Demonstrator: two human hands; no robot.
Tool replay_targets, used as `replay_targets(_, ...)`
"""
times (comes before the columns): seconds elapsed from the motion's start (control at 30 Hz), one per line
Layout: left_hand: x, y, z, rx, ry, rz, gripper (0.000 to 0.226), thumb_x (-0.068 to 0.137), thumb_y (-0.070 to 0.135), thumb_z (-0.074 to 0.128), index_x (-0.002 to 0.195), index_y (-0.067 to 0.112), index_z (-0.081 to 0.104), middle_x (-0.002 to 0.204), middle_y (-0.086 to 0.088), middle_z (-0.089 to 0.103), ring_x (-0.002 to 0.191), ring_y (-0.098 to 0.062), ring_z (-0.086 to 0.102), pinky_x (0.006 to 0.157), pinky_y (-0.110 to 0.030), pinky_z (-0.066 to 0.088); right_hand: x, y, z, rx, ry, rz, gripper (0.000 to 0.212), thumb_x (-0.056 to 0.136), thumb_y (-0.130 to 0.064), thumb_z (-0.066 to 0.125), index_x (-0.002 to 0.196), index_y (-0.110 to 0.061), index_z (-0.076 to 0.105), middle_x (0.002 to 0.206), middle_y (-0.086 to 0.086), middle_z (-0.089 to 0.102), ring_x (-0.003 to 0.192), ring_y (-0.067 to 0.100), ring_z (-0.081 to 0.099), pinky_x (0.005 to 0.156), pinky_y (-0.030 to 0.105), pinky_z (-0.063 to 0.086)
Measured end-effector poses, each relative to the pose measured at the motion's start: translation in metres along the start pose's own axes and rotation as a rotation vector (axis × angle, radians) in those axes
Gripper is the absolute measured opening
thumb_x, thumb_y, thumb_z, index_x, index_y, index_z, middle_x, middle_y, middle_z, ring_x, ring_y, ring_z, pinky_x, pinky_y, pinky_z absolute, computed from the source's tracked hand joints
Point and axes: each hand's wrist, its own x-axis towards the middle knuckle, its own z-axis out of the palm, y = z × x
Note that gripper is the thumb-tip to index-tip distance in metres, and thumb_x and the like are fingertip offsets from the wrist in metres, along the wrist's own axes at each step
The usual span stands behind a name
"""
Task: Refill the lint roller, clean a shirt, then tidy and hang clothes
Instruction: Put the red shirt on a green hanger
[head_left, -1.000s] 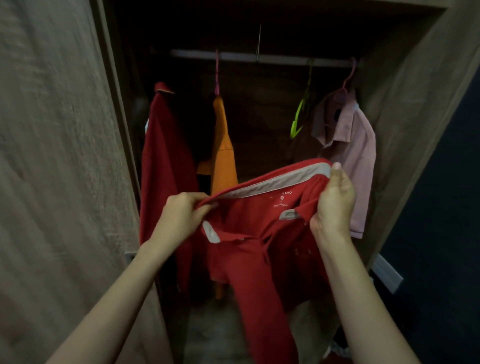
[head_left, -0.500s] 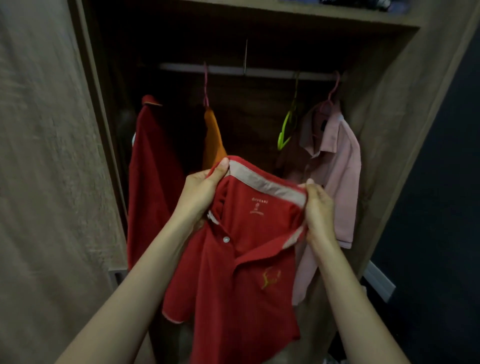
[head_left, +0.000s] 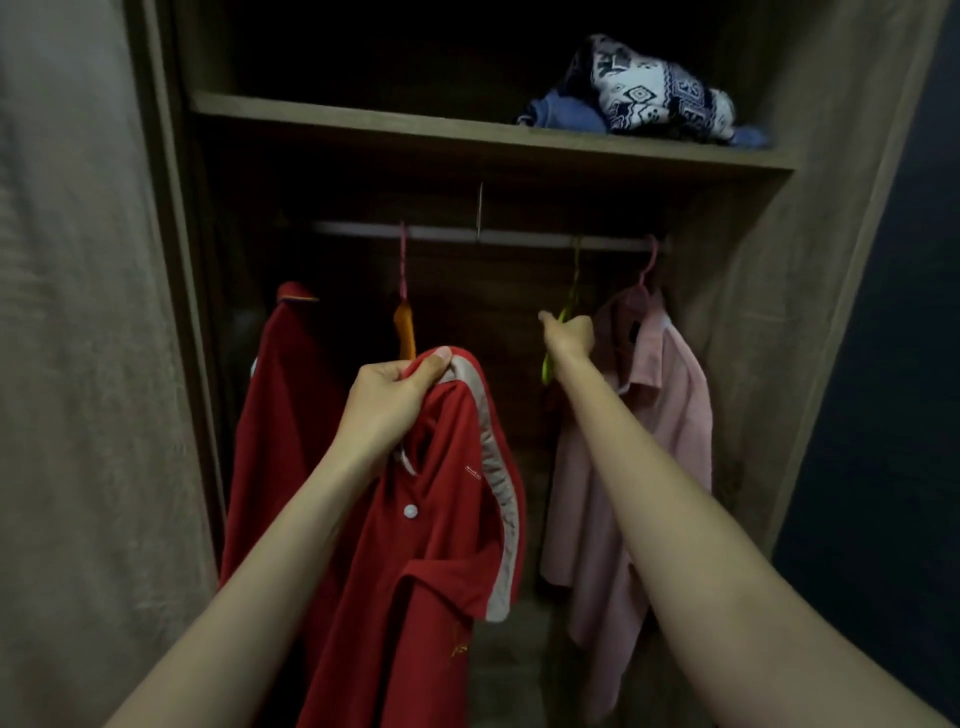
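Two hands were busy: your left hand gripped the red polo shirt by its collar, the cloth falling toward six o'clock, and your right hand, at two o'clock from it, was closed round the green hanger. I judged this the hanging step; next, that hanger should come off the rail and enter the collar. Three garments hung there; hangers were three, one green, two pink.

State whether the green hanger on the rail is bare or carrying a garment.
Bare: no cloth drapes the green hanger; the right hand grips it.
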Motion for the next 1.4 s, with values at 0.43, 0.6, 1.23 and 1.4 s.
replay_targets(0.43,0.001,-0.009,-0.014,-0.012,0.002,0.059,0.058,0.084,0.049,0.066,0.086,-0.008,0.067,0.08,-0.021,0.07,0.074,-0.023,0.058,0.073,-0.035,0.045,0.02,0.027,-0.032,0.225,-0.027,-0.165,0.029,0.096,-0.02,0.049,0.069,-0.022,0.057,0.059,-0.005,0.051,0.043,0.005,0.042,0.046,0.021,0.032)
replay_targets(0.6,-0.003,-0.019,-0.002,0.01,-0.033,0.057,0.053,0.084,0.052,0.066,0.082,-0.001,0.07,0.086,-0.027,0.071,0.075,-0.023,0.063,0.072,-0.039,0.051,0.022,0.012,-0.051,0.282,-0.067,-0.216,0.016,0.098,-0.014,0.046,0.087,-0.012,0.057,0.058,-0.001,0.046,0.028,-0.002,0.035,0.033,0.013,0.025)
replay_targets(1.23,0.042,-0.055,0.047,0.245,-0.056,-0.008,0.039,0.091,0.048,0.058,0.077,0.013,0.071,0.067,-0.004,0.061,0.069,-0.016,0.058,0.064,-0.029,0.042,-0.193,0.072,-0.182,0.53,-0.357,0.015,0.027,0.098,-0.016,0.044,0.116,-0.011,0.064,0.047,-0.006,0.023,0.034,0.005,0.022,0.038,0.021,0.014)
replay_targets(1.4,0.057,-0.056,0.053,0.363,-0.044,-0.056,0.044,0.096,0.043,0.051,0.089,0.004,0.072,0.081,-0.013,0.064,0.08,-0.023,0.059,0.071,-0.029,0.038,-0.223,0.076,-0.212,0.498,-0.443,0.008,0.029,0.097,-0.016,0.045,0.115,-0.009,0.066,0.047,-0.005,0.021,0.035,0.006,0.019,0.036,0.015,0.017)
